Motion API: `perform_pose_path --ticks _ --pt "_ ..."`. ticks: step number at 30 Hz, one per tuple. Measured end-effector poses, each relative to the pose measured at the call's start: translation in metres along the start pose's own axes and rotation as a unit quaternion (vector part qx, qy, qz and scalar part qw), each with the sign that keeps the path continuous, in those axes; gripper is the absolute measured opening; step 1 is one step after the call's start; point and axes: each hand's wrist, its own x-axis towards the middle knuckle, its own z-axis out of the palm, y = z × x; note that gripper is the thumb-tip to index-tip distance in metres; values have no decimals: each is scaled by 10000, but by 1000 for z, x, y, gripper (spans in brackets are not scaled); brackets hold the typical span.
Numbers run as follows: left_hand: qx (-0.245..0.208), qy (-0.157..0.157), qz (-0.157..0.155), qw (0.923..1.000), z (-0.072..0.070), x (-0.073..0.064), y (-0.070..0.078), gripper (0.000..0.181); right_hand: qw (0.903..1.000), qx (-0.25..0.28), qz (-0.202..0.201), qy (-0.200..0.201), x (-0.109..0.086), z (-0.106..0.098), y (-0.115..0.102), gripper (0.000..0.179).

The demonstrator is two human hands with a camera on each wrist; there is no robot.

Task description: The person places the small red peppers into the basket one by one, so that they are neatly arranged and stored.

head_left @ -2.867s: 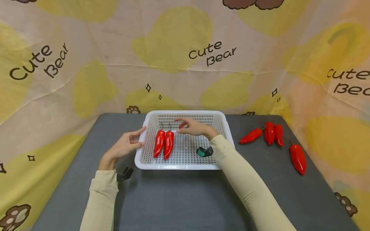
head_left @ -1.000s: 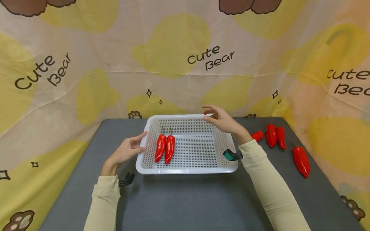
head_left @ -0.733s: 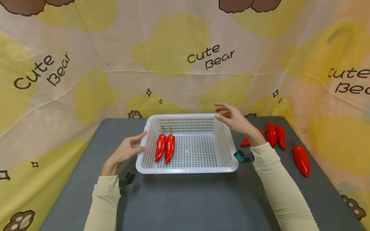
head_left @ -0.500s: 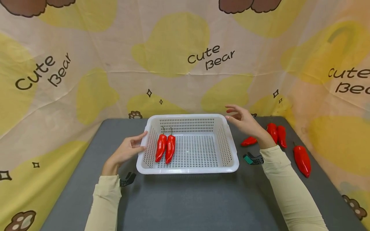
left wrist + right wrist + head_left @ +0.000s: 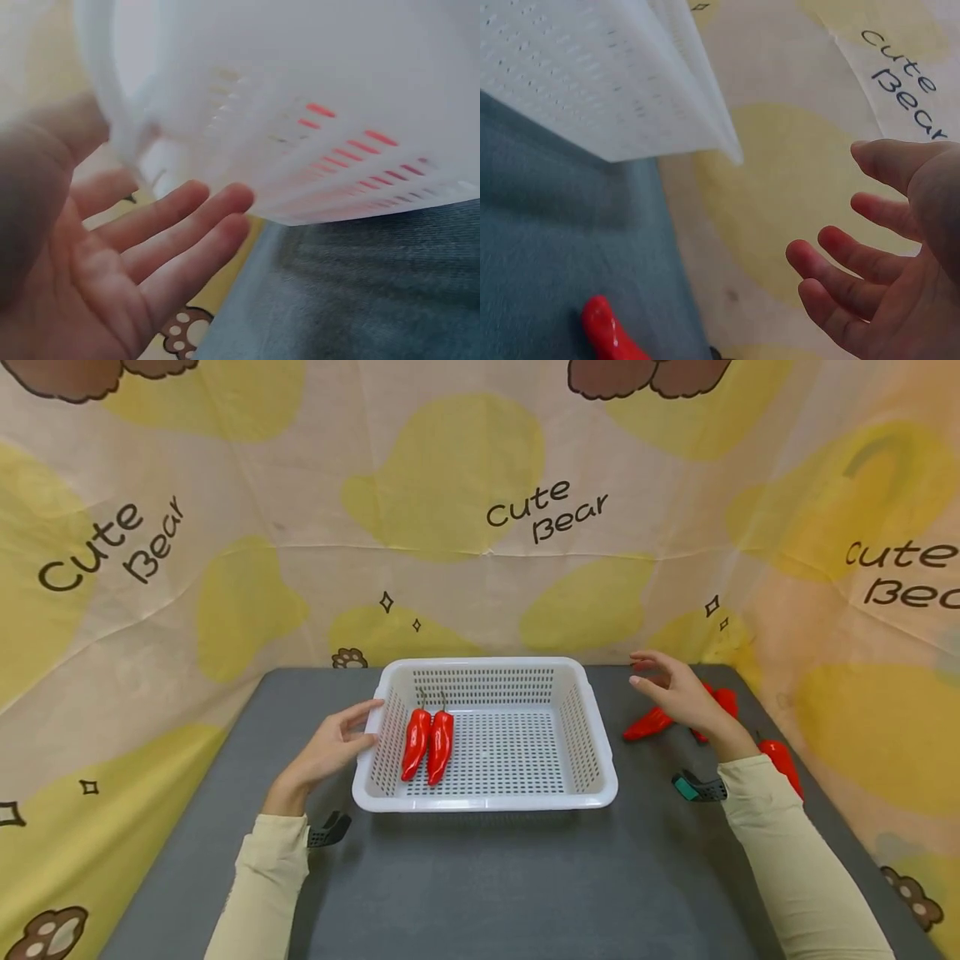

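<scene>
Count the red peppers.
6: two peppers in the white basket; four peppers on the table right of it, partly covered by the right hand and sleeve. More may be hidden.

The basket [image 5: 483,804] looks like smooth, glossy plastic; the red peppers [image 5: 440,747] are shiny, the bench [image 5: 480,881] matt, the backdrop [image 5: 442,468] creased cloth, the sleeves [image 5: 802,856] matt fabric.

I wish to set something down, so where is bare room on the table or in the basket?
Bare: the table in front of the white basket, between the sleeves, and the basket floor right of two red peppers. Crowded: the table's right side, where loose peppers lie near the right hand.
</scene>
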Motion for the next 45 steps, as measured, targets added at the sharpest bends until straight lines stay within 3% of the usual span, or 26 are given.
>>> perform_pose_path --ticks 4,9,14,23,32,36,45 --pt "143 351 -31 9993 7 6 1 54 9999 -91 96 -12 -5 -1 10 50" --pt "15 710 -10 9975 15 11 1 52 9995 -204 156 -184 -12 1 22 51" --pt "-207 1006 -263 9944 21 12 1 52 9992 -280 186 -213 -20 -1 32 49" --pt "-345 1248 -648 9895 27 14 7 53 9978 -283 372 -474 -31 -7 42 52" --pt "-510 1304 -597 9884 31 10 1 51 9807 170 1428 -1327 -33 -5 62 72" --pt "-574 1292 -565 9883 31 8 -1 51 9736 302 1823 -1343 -30 -2 68 77" --pt "-638 1328 -454 9880 33 12 -5 50 9733 -255 2022 -1055 -22 6 81 70"
